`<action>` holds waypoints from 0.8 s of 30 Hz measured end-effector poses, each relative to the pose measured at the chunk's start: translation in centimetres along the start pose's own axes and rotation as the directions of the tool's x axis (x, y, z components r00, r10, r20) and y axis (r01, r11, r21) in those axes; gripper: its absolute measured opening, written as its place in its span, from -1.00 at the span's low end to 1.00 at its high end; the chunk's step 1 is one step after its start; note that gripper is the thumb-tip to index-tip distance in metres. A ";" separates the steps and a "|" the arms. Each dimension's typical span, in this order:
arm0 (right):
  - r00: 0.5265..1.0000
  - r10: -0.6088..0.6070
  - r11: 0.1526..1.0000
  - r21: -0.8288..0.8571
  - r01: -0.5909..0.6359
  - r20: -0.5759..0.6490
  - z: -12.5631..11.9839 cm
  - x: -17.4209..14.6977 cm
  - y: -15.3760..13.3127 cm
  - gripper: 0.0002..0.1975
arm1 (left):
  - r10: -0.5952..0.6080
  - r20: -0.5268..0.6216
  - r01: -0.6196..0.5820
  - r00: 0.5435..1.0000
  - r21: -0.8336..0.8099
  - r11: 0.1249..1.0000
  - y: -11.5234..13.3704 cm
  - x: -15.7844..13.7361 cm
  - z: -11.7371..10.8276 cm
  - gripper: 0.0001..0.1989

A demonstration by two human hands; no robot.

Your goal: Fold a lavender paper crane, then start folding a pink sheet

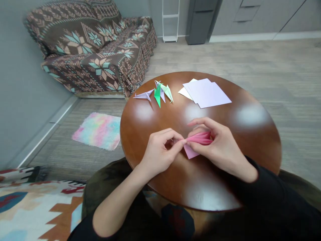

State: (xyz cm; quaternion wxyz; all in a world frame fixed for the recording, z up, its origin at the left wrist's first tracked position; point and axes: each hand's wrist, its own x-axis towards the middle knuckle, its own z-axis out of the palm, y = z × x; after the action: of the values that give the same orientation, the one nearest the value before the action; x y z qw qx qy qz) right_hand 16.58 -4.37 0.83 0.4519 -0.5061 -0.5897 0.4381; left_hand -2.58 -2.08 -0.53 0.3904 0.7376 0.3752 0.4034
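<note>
Between my hands, over the near middle of the round table, is a pink sheet of origami paper (200, 138), gathered into several folds. My left hand (162, 147) pinches its narrow left end between thumb and forefinger. My right hand (217, 144) is closed around the wider right part, thumb below and fingers behind, with the forefinger raised off the paper. A paler pink flap (191, 152) of paper hangs below the fingertips. My right palm and fingers hide part of the folds.
Several folded paper cranes (157, 95), purple and green, lie at the table's (140, 134) far left. A stack of lilac and pale paper sheets (208, 93) lies at the far middle. Beyond stand a patterned sofa (100, 50) and a white rack (170, 20); a pastel rug (100, 130) lies left.
</note>
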 end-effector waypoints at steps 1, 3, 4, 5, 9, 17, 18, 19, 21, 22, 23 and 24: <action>1.000 -0.002 1.000 -0.013 0.002 -0.008 0.0 0.0 0.0 -0.59 | 0.005 -0.002 -0.005 1.000 0.002 1.000 0.1 0.0 0.0 -0.85; 1.000 0.001 1.000 -0.027 -0.002 -0.026 0.1 -0.1 -0.1 -0.58 | 0.011 -0.003 -0.011 1.000 0.002 1.000 0.1 0.0 0.0 -0.84; 1.000 0.007 1.000 -0.027 -0.008 -0.030 0.1 -0.1 -0.1 -0.57 | 0.015 -0.001 -0.015 1.000 0.001 1.000 0.1 0.0 0.1 -0.85; 0.999 0.014 1.000 -0.024 -0.015 -0.031 0.1 0.0 -0.2 -0.57 | 0.017 0.000 -0.017 1.000 -0.003 1.000 0.1 0.0 0.1 -0.85; 0.998 0.053 0.998 -0.044 -0.055 -0.041 -0.3 0.2 -0.2 -0.56 | -0.001 -0.034 -0.001 0.999 -0.046 0.999 -0.2 0.1 -0.1 -0.86; 0.995 0.100 0.995 0.000 -0.100 -0.032 -0.7 0.4 -0.4 -0.56 | -0.101 -0.041 0.091 0.994 -0.181 0.979 -0.2 0.2 -0.1 -0.88; 0.994 0.105 0.994 -0.005 -0.105 -0.026 -0.6 0.3 -0.4 -0.56 | -0.107 -0.028 0.100 0.994 -0.186 0.977 -0.3 0.1 0.0 -0.89; 0.994 0.108 0.994 -0.007 -0.108 -0.020 -0.5 0.3 -0.3 -0.55 | -0.112 -0.014 0.108 0.994 -0.187 0.976 -0.3 0.1 0.0 -0.91; 0.994 0.109 0.994 -0.001 -0.109 -0.010 -0.2 0.1 -0.3 -0.55 | -0.119 0.008 0.118 0.993 -0.180 0.976 -0.3 0.0 0.1 -0.93; 0.994 0.107 0.994 0.011 -0.107 -0.004 -0.1 0.0 -0.3 -0.55 | -0.121 0.015 0.122 0.992 -0.174 0.977 -0.3 0.0 0.1 -0.94; 0.994 0.105 0.994 0.028 -0.105 0.003 0.0 0.0 -0.3 -0.55 | -0.122 0.018 0.124 0.992 -0.165 0.979 -0.2 0.0 0.1 -0.95; 0.995 0.103 0.994 0.046 -0.103 0.009 0.1 -0.1 -0.3 -0.55 | -0.120 0.019 0.122 0.993 -0.153 0.981 -0.2 0.0 0.1 -0.95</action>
State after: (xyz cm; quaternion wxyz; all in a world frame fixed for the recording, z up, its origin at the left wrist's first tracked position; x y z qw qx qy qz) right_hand 16.48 -4.49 1.09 0.4383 -0.5237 -0.5541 0.4761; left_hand -2.50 -2.02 -0.73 0.4716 0.6832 0.3852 0.4029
